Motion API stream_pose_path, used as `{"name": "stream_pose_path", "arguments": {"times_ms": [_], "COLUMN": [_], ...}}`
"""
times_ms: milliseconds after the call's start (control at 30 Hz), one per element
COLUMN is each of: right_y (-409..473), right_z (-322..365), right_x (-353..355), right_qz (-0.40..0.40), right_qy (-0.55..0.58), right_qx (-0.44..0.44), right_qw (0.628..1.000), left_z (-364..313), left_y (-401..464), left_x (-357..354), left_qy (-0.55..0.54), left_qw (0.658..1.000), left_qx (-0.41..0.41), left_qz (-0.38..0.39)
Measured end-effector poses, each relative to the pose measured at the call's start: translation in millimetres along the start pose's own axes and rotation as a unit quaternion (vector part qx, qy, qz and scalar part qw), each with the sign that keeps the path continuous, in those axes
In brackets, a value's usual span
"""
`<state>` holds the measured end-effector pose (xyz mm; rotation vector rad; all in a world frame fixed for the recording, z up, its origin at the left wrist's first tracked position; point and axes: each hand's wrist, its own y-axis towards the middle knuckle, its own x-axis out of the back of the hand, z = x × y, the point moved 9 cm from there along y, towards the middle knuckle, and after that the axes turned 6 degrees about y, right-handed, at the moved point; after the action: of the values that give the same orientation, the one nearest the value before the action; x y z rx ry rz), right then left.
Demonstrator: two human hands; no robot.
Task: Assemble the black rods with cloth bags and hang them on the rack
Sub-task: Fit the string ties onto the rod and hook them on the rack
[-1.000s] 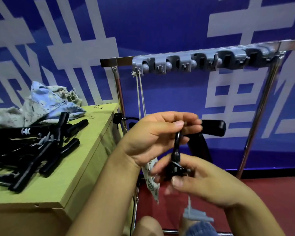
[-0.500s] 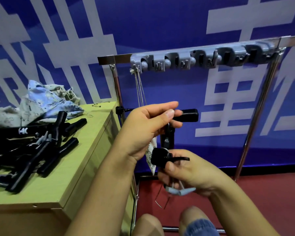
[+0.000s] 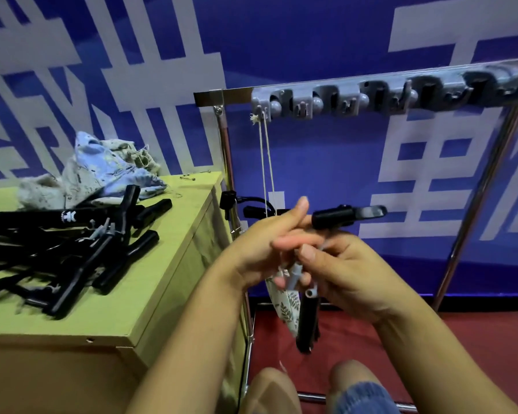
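Both forearms are bare, no sleeves, watch or rings on the left hand or right hand. Frayed blue denim shorts end above bare knees.

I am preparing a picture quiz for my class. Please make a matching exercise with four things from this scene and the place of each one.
Things:
1. pile of black plastic rods
2. crumpled pale blue cloth bags
3. grey plastic hook rail
4. leaf-print cloth bag

Places:
A. on the rack's top bar
B. hanging by strings
C. table's front part
D. table's back part

Pairs: 1-C, 2-D, 3-A, 4-B
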<state>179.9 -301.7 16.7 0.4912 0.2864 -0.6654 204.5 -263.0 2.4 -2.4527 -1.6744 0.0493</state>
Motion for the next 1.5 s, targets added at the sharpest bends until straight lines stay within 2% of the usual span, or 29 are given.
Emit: {"name": "stream_pose_path", "arguments": {"times_ms": [100,200,300,433,600,700,767,833,933,1067,1200,1267,1333,1400,1500], "right_y": [5.4,7.4,5.9,6.6,7.4,10.7,15.1,22.5,36.0,53.6,76.5,86.6,97.3,105.3,118.9], "right_z": [10.6,11.3,9.2,10.9,21.3,18.9,15.4,14.6,14.6,7.4,1.9,-2.4,-5.2,-6.2,-3.7], "right_x": [7.3,4.2,4.2,9.0,10.5,12.0,13.2,15.8,15.8,13.8,16.6,28.2,46.3,58.7,76.8], "right_qz": [-0.024,-0.013,-0.015,-0.05,-0.079,-0.075,-0.079,-0.099,-0.108,-0.097,-0.059,-0.083,-0.127,-0.165,-0.205], "right_qy": [-0.001,-0.001,0.007,-0.008,-0.104,-0.149,-0.155,-0.181,-0.238,-0.198,-0.248,-0.24,-0.2,-0.17,-0.165], "right_qx": [0.038,0.03,0.032,0.044,0.075,0.077,0.073,0.067,0.07,0.054,0.042,0.047,0.056,0.062,0.074], "right_qw": [0.999,0.999,0.999,0.998,0.989,0.983,0.982,0.976,0.963,0.974,0.966,0.966,0.97,0.97,0.962], "left_z": [5.7,10.9,14.5,18.0,8.8,-8.2,-19.3,-28.9,-39.7,-54.3,-60.0,-52.2,-45.2,-44.5,-49.6], "left_y": [0.9,-3.2,-9.1,-19.3,-41.5,-55.0,-58.9,-60.7,-61.4,-61.2,-47.8,-38.4,-20.9,-0.9,45.4], "left_x": [5.4,12.8,12.6,20.6,51.5,44.7,35.3,37.7,52.3,77.4,96.5,129.5,192.0,255.1,322.9], "left_qy": [-0.099,-0.098,-0.097,-0.057,0.006,0.023,0.093,0.157,0.226,0.307,0.33,0.347,0.393,0.457,0.642], "left_qw": [0.994,0.992,0.991,0.99,0.967,0.965,0.96,0.945,0.922,0.889,0.913,0.918,0.886,0.828,0.68], "left_qx": [-0.035,-0.064,-0.079,-0.09,-0.118,-0.16,-0.179,-0.191,-0.181,-0.16,-0.102,-0.021,0.08,0.16,0.234], "left_qz": [-0.01,-0.041,-0.04,-0.093,-0.224,-0.207,-0.192,-0.215,-0.256,-0.299,-0.215,-0.189,-0.233,-0.282,-0.268]}}
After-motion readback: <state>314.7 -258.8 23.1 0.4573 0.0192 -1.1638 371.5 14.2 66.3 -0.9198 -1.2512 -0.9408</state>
